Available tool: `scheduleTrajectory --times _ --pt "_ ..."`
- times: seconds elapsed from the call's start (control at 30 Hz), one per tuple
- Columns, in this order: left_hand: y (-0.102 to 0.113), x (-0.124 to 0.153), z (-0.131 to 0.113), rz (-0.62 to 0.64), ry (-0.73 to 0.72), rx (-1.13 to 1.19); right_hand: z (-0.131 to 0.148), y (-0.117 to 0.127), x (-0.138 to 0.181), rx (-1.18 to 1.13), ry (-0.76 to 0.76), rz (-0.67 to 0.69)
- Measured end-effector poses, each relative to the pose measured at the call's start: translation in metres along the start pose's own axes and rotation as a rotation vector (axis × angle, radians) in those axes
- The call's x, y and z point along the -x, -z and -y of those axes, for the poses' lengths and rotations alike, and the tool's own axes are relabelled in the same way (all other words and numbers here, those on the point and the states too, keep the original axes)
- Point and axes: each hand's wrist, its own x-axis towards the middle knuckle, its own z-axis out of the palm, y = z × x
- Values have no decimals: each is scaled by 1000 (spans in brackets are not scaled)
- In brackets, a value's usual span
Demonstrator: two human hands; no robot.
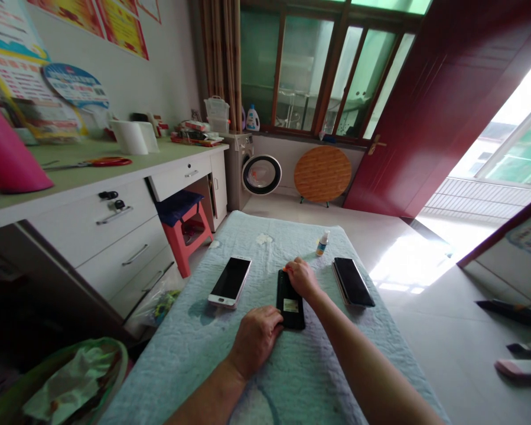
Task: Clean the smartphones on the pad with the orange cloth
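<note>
A black phone (292, 313) with a pale label lies on the light-blue quilted cover in front of me. My left hand (259, 333) grips its lower left edge, fingers curled together. At the phone's upper end, my right hand (303, 276) pinches a small orange piece (285, 270) against it; most of that piece is hidden by the fingers. To the left lies a white phone (230, 282) with a dark screen. On the right, another dark phone (354, 282) rests on what looks like a second pale one. A small spray bottle (322, 243) stands beyond my right hand.
The quilted cover (265, 383) spreads over the work surface. A desk (114, 183) with drawers runs along the left, carrying a pink bottle (10, 150), red-handled scissors (108, 162) and a paper roll (134, 137). A stool (183, 230) and a bin (121, 360) stand beside me.
</note>
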Motion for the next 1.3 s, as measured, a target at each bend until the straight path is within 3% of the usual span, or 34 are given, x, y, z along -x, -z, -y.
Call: scheduleTrajectory --times 0.2,0.4,0.57,0.77,1.07,1.3 --pt "1 0 -3 6 -23 -54 14 -8 -14 15 96 56" --pt "-1 2 -7 13 -10 -120 -14 6 -12 38 32 58" --pt "-4 3 -6 3 -16 -96 -29 12 13 44 -47 12" --pt "-5 2 -5 -23 -24 -80 -12 17 57 40 -69 -22" --pt "-6 3 -4 -32 -25 -67 7 28 117 -117 72 61" --pt "-5 2 -5 -45 -43 -40 24 20 123 -228 217 64"
